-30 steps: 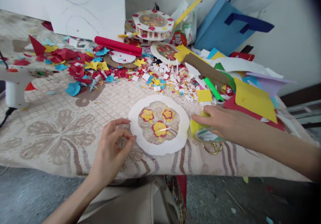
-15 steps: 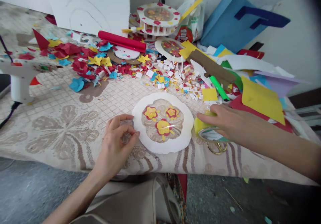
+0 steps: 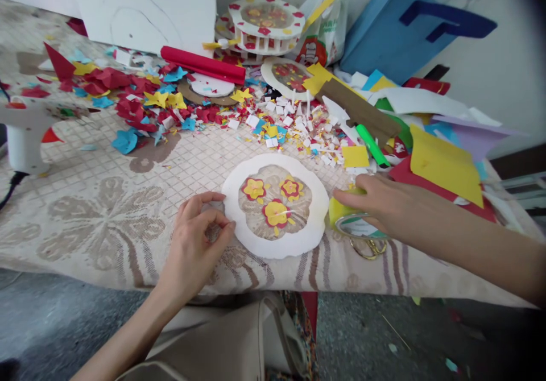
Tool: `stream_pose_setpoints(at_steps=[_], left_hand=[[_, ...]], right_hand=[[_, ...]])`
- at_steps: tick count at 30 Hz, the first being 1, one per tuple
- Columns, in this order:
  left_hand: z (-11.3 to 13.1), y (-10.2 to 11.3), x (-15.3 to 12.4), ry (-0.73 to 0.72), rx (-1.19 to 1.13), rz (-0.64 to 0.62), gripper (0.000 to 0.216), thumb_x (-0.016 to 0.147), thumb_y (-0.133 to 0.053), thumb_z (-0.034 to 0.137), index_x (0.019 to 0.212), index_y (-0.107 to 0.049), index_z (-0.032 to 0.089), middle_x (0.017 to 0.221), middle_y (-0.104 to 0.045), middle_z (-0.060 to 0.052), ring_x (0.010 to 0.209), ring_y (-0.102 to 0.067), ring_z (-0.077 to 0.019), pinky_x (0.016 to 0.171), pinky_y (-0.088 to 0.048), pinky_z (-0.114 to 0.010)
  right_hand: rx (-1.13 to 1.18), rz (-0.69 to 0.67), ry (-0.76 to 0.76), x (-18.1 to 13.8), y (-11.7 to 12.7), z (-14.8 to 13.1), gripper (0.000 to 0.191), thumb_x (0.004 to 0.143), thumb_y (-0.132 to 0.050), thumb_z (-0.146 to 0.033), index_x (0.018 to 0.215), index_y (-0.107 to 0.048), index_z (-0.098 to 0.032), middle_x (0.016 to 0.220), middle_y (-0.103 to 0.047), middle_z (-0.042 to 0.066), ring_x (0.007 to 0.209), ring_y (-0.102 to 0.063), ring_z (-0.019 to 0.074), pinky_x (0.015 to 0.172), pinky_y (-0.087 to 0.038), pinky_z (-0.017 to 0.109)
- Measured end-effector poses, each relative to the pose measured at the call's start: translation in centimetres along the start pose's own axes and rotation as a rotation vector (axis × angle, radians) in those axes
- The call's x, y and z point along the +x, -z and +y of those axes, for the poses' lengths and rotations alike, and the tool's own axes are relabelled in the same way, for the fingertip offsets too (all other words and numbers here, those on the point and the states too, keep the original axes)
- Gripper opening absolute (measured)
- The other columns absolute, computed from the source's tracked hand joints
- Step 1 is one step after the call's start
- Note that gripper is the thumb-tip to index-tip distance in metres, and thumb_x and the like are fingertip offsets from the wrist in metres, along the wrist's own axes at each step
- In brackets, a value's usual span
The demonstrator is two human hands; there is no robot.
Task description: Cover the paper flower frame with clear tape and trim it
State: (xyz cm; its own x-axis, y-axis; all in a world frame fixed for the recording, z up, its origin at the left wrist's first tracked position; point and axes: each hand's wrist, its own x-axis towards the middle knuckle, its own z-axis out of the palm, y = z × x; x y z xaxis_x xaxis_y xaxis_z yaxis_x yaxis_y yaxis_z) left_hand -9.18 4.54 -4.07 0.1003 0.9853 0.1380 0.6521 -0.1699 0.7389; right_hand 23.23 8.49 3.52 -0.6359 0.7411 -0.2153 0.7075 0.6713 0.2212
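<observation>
Currently my left hand is pinched, thumb against fingertips, at the left rim of the white paper ring. The ring lies flat on the counter near its front edge. My right hand is closed over the yellow tape roll, just right of the ring. I judge the ring light, thin, floppy and easily creased, and its clear flowered centre delicate. Grip it by the white rim only. I can read no writing; the bag at the back shows only a red printed figure.
</observation>
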Motion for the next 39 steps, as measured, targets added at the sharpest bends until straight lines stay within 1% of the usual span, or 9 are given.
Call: stream_pose_setpoints(at_steps=[6, 12, 18, 25, 33, 39], left_hand=[[-0.1, 0.0, 0.0, -0.005, 0.022, 0.003, 0.013, 0.078, -0.057, 0.024, 0.066, -0.059, 0.020, 0.114, -0.056, -0.006, 0.109, -0.048, -0.0281, 0.096, -0.035, -0.046], [-0.4, -0.2, 0.0, -0.025, 0.029, 0.008, 0.014, 0.079, -0.057, 0.023, 0.066, -0.058, 0.019, 0.113, -0.055, -0.007, 0.110, -0.049, -0.0276, 0.097, -0.034, -0.047], [-0.4, -0.2, 0.0, -0.031, 0.049, 0.016, 0.015, 0.080, -0.056, 0.024, 0.067, -0.059, 0.019, 0.113, -0.056, -0.007, 0.109, -0.050, -0.0269, 0.095, -0.037, -0.047], [-0.4, -0.2, 0.0, -0.037, 0.057, 0.030, 0.015, 0.080, -0.057, 0.024, 0.066, -0.059, 0.019, 0.111, -0.057, -0.007, 0.109, -0.051, -0.0262, 0.094, -0.038, -0.046], [-0.6, -0.4, 0.1, -0.048, 0.070, 0.037, 0.015, 0.080, -0.057, 0.023, 0.066, -0.059, 0.019, 0.109, -0.057, -0.007, 0.109, -0.051, -0.0262, 0.094, -0.038, -0.046], [-0.6, -0.4, 0.2, -0.056, 0.084, 0.042, 0.014, 0.080, -0.057, 0.023, 0.066, -0.059, 0.019, 0.108, -0.057, -0.007, 0.108, -0.052, -0.0270, 0.093, -0.038, -0.047]], right_hand=[[0.071, 0.029, -0.011, 0.2, -0.2, 0.2, 0.035, 0.081, -0.040, -0.009, 0.106, -0.059, -0.025, 0.080, -0.046, 0.005, 0.063, -0.041, 0.0157, 0.051, -0.020, 0.027], [0.029, -0.027, 0.014, 0.4, -0.2, 0.3, 0.037, 0.082, -0.040, -0.007, 0.109, -0.058, -0.025, 0.081, -0.047, 0.005, 0.065, -0.041, 0.0154, 0.054, -0.021, 0.026], [-0.006, -0.097, 0.019, 0.6, 0.0, 0.4, 0.041, 0.081, -0.041, -0.004, 0.114, -0.054, -0.024, 0.082, -0.045, 0.005, 0.066, -0.042, 0.0151, 0.054, -0.019, 0.025], [-0.009, -0.085, 0.002, 0.7, -0.2, 0.3, 0.036, 0.082, -0.043, -0.007, 0.112, -0.054, -0.023, 0.082, -0.047, 0.004, 0.068, -0.043, 0.0151, 0.055, -0.021, 0.025], [-0.030, -0.125, 0.008, 1.2, -0.4, 0.5, 0.037, 0.079, -0.048, -0.005, 0.110, -0.055, -0.024, 0.080, -0.046, 0.003, 0.067, -0.044, 0.0141, 0.055, -0.020, 0.025], [-0.040, -0.121, -0.003, 1.4, -0.1, 0.1, 0.036, 0.079, -0.048, -0.005, 0.108, -0.055, -0.024, 0.081, -0.047, 0.003, 0.068, -0.045, 0.0148, 0.055, -0.020, 0.025]])
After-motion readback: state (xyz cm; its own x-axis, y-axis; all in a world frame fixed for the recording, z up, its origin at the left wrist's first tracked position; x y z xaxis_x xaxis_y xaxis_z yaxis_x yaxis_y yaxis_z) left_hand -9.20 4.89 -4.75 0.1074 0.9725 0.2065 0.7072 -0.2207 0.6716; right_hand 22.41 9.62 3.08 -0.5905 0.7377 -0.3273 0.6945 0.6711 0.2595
